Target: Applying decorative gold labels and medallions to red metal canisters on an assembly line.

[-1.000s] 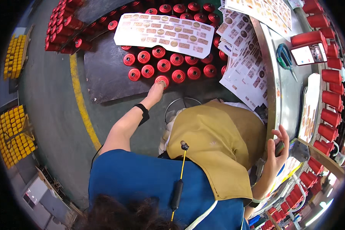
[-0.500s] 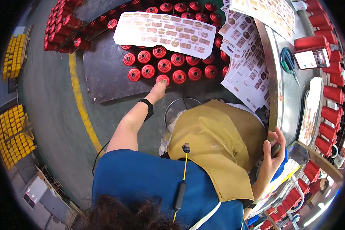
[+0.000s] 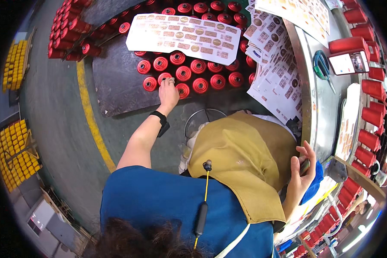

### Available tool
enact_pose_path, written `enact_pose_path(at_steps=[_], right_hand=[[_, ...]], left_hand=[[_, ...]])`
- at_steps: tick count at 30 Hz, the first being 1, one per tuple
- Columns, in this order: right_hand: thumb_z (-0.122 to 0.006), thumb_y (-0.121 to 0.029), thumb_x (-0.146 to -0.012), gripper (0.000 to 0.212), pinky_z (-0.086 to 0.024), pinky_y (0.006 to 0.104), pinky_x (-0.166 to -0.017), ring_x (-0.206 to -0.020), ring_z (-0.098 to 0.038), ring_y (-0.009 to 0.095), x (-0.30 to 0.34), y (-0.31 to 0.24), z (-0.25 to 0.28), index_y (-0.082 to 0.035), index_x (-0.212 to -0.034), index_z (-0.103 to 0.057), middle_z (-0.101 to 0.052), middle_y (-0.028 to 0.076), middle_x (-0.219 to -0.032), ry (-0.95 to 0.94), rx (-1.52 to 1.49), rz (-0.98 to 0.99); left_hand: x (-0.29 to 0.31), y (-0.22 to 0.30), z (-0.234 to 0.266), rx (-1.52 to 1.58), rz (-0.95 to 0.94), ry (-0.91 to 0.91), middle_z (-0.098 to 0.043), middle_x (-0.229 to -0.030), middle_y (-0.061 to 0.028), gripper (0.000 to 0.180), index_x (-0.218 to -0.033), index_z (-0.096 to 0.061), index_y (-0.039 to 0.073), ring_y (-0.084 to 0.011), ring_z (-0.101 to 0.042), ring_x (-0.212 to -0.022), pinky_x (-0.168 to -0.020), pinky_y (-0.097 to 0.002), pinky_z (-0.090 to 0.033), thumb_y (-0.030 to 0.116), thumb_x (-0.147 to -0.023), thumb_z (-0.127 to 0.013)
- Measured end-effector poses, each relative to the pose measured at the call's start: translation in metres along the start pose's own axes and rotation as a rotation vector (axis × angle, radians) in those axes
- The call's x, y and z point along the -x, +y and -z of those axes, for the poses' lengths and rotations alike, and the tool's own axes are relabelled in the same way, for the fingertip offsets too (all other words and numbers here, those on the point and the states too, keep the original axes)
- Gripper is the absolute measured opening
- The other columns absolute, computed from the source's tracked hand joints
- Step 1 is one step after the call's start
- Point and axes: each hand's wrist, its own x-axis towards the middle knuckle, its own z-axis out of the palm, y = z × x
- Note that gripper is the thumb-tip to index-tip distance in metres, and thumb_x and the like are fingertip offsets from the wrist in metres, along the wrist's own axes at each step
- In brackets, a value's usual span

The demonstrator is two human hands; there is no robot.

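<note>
**Grip on a red spool, floor stock**

Grip, left hand (image 3: pixel 168 92): arm stretched forward and down, fingertips closed on the top of one red cone-wound thread spool (image 3: pixel 164 78) in the front row of a standing group of like red spools (image 3: pixel 202 75). A black wristband (image 3: pixel 160 117) sat on that wrist.

Grip, right hand (image 3: pixel 300 172): raised at the person's right side beside the steel-topped surface (image 3: pixel 320 112), fingers curled round a small dark object (image 3: pixel 305 165), kind not legible.

Location of spool: upright on a dark rubber floor mat (image 3: pixel 116 84), touching its neighbours, near the mat's front edge.

Adjacent items: a white sheet of printed round labels (image 3: pixel 182 36) lay across the rear spools; further label sheets (image 3: pixel 275 69) overhung the surface edge. Green-handled scissors (image 3: pixel 322 69) lay on the surface. A mustard-yellow apron (image 3: pixel 241 159) covered the lap. A yellow painted line (image 3: pixel 90 116) crossed the grey floor; yellow spools (image 3: pixel 13 159) stood well apart at far left.
</note>
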Motion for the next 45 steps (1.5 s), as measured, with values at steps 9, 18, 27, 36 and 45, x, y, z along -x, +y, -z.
enact_pose_path(at_steps=[9, 18, 27, 36, 45], right_hand=[[-0.069, 0.006, -0.088, 0.051, -0.039, 0.019, -0.075, -0.078, -0.042, 0.005, 0.004, 0.001, -0.009, -0.004, -0.137, -0.063, -0.066, 0.005, -0.117, 0.037, -0.069, -0.03], [-0.068, 0.005, -0.088, 0.051, -0.04, 0.0213, -0.079, -0.083, -0.045, 0.006, 0.001, 0.006, -0.004, -0.004, -0.137, -0.063, -0.066, 0.005, -0.116, 0.084, -0.049, -0.093], [-0.068, 0.0, -0.092, 0.049, -0.04, 0.0224, -0.083, -0.087, -0.045, 0.007, 0.004, 0.008, 0.001, -0.005, -0.14, -0.062, -0.065, 0.004, -0.118, 0.124, -0.052, -0.112], [-0.068, 0.0, -0.09, 0.048, -0.041, 0.0231, -0.081, -0.086, -0.045, 0.009, 0.005, -0.003, 0.009, -0.005, -0.138, -0.062, -0.065, 0.005, -0.116, 0.13, -0.033, -0.053], [-0.064, 0.004, -0.093, 0.049, -0.04, 0.0183, -0.075, -0.086, -0.046, 0.006, 0.027, 0.017, 0.056, -0.005, -0.14, -0.06, -0.065, 0.004, -0.117, 0.229, -0.213, -0.031]], left_hand=[[-0.03, 0.036, -0.031, 0.062, -0.262, -0.136, -0.043, -0.158, -0.0231, 0.062, -0.139, -0.054, -0.007, -0.0399, -0.039, -0.147, -0.121, -0.0502, -0.034, 0.016, -0.086, -0.076], [-0.062, 0.095, -0.066, -0.061, -0.338, -0.093, -0.047, -0.155, -0.0246, 0.06, -0.137, -0.058, -0.004, -0.0385, -0.041, -0.147, -0.121, -0.0517, -0.033, 0.03, -0.091, -0.074], [-0.079, 0.211, -0.097, -0.1, -0.496, -0.37, -0.035, -0.165, -0.023, 0.063, -0.152, -0.047, 0.003, -0.0366, -0.03, -0.155, -0.127, -0.049, -0.024, 0.029, -0.095, -0.06], [-0.021, 0.207, -0.066, 0.154, -0.5, -0.362, -0.056, -0.143, -0.0267, 0.049, -0.124, -0.063, 0.001, -0.044, -0.047, -0.139, -0.115, -0.0524, -0.041, 0.029, -0.086, -0.076], [0.028, 0.306, 0.193, 0.536, -0.614, -0.576, -0.069, -0.11, -0.0252, 0.044, -0.123, -0.066, -0.004, -0.0429, -0.066, -0.108, -0.092, -0.05, -0.053, 0.022, -0.089, -0.074]])
